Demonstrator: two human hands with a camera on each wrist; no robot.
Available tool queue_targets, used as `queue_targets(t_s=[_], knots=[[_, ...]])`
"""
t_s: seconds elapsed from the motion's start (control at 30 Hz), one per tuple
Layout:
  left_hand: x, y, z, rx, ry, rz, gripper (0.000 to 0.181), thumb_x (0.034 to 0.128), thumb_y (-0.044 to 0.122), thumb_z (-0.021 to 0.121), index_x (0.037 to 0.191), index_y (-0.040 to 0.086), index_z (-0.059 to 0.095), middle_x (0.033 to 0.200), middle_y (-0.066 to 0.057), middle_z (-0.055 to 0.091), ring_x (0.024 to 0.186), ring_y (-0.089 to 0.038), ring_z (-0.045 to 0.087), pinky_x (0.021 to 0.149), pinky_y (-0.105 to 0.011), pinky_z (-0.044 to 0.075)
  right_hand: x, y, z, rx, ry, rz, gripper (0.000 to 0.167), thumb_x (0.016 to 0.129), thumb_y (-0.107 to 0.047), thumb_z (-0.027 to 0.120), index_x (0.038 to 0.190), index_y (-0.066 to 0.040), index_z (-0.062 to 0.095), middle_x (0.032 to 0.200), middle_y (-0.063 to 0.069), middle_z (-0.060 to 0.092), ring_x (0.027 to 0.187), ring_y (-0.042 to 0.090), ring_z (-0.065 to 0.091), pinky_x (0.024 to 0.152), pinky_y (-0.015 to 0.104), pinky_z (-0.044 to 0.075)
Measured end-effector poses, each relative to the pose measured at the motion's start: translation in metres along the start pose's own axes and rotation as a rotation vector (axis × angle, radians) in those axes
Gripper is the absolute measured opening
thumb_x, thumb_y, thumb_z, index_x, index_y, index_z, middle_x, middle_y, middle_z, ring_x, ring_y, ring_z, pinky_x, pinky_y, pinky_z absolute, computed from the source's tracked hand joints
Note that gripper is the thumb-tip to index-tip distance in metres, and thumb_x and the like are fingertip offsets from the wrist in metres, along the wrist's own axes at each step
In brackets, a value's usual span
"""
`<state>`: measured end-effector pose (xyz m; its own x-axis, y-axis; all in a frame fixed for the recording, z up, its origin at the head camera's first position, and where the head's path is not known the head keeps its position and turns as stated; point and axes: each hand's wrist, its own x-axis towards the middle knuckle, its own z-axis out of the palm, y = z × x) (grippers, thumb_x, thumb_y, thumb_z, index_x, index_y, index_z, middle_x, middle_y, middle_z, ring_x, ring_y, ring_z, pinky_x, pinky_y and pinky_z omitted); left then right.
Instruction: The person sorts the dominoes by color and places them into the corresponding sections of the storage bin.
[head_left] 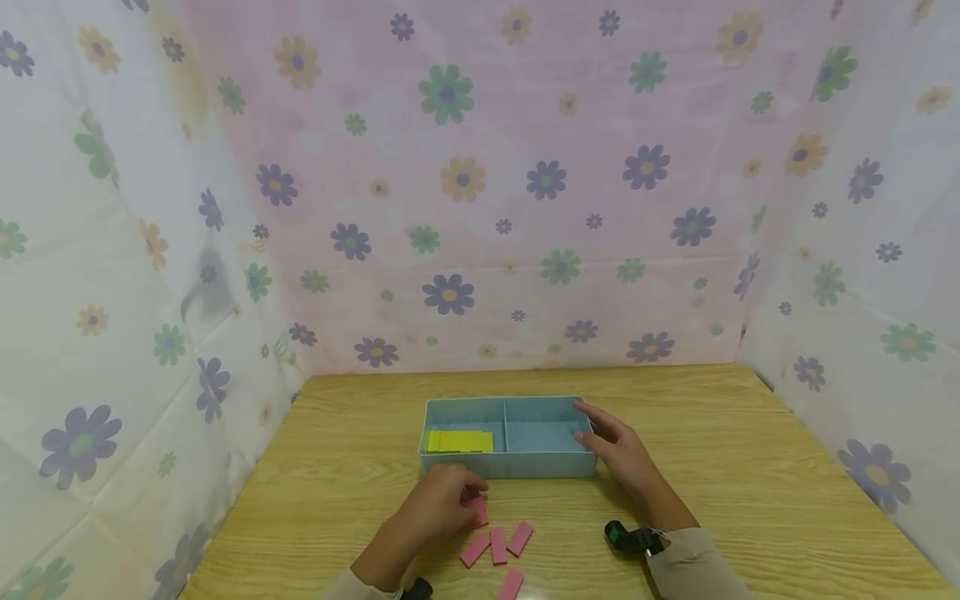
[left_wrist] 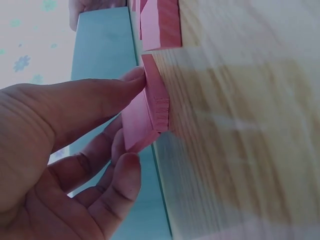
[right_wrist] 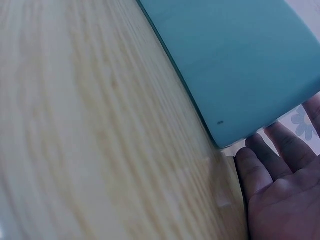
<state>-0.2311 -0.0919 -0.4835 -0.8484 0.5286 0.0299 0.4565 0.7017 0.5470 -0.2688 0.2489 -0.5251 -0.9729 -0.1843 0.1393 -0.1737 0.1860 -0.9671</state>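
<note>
Floral cloth [head_left: 502,208] formed the walls behind and on both sides of the blue two-compartment box [head_left: 517,465], the landmark for all positions given here; beneath the box lay the wood-grained table [head_left: 360,467]. The right hand [head_left: 626,454] was at the box's right end, its fingers spread and fairly straight, the tips meeting the end wall and rim; a black wrist device [head_left: 630,537] was worn on that arm. The left hand [head_left: 446,500] was just in front of the box, its thumb and curled fingers pinching a pink rectangular block [left_wrist: 137,122]; a second block may have shared the pinch, though the overlap prevented certainty. Yellow blocks [head_left: 459,442] lay together in the box's left compartment; no block was visible in the right one. Four loose pink blocks [head_left: 498,546] lay in front of the box, nearer the wearer than the pinched block, two of them close to touching. The step in hand, judged to be a pick-up, was best done with the thumb square on one broad face and the fingertips on the opposite face, so that the block did not twist. Light, steady contact from the right hand sufficed; a hard push risked sliding the box.
</note>
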Motion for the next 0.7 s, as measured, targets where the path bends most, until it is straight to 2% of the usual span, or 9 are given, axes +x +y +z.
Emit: queue_targets(t_s=[0.2,0.4,0.47,0.63,0.7], knots=[[-0.0022,-0.0031,0.0013,-0.065,0.026,-0.006,0.025,0.0791,0.004,0.084,0.104,0.006,0.081,0.093,0.004,0.074,0.08,-0.003,0.061,0.069,-0.02,0.054,0.0007,0.0006,0.0007,-0.007,0.003,-0.003,0.062,0.104,-0.034,0.064,0.16,-0.017,0.041,0.172,0.006,0.023,0.158,0.04,0.02,0.12,0.052,0.033],[-0.0038,-0.0075,0.003,-0.137,0.029,-0.031,0.016,0.0836,0.004,0.081,0.099,0.008,0.08,0.085,0.008,0.071,0.075,-0.001,0.06,0.065,-0.019,0.053,0.0015,0.0015,0.0005,-0.016,0.0,-0.001,0.062,0.104,-0.034,0.064,0.16,-0.018,0.041,0.172,0.005,0.022,0.158,0.04,0.02,0.12,0.053,0.033],[-0.0039,-0.0081,0.003,-0.137,0.033,-0.029,0.012,0.0857,0.006,0.081,0.098,0.009,0.08,0.082,0.01,0.069,0.073,0.0,0.059,0.064,-0.019,0.053,0.0014,0.0015,0.0005,-0.014,0.0,0.006,0.062,0.104,-0.033,0.064,0.16,-0.018,0.041,0.172,0.005,0.022,0.158,0.039,0.02,0.12,0.048,0.036],[-0.0035,-0.006,-0.0002,-0.116,0.056,-0.038,0.008,0.0881,0.015,0.082,0.096,0.015,0.079,0.077,0.015,0.065,0.07,0.0,0.058,0.062,-0.02,0.051,0.0014,0.0001,0.0007,-0.011,-0.001,0.01,0.063,0.104,-0.033,0.064,0.16,-0.016,0.041,0.173,0.008,0.021,0.158,0.04,0.019,0.114,0.023,0.042],[-0.0029,-0.0038,-0.0027,-0.093,0.071,-0.045,0.007,0.0885,0.019,0.082,0.095,0.018,0.079,0.077,0.017,0.065,0.069,0.0,0.057,0.061,-0.021,0.05,0.0012,-0.0006,0.0006,-0.014,0.001,0.003,0.063,0.104,-0.032,0.064,0.159,-0.014,0.041,0.172,0.011,0.021,0.158,0.042,0.018,0.112,0.02,0.042]])
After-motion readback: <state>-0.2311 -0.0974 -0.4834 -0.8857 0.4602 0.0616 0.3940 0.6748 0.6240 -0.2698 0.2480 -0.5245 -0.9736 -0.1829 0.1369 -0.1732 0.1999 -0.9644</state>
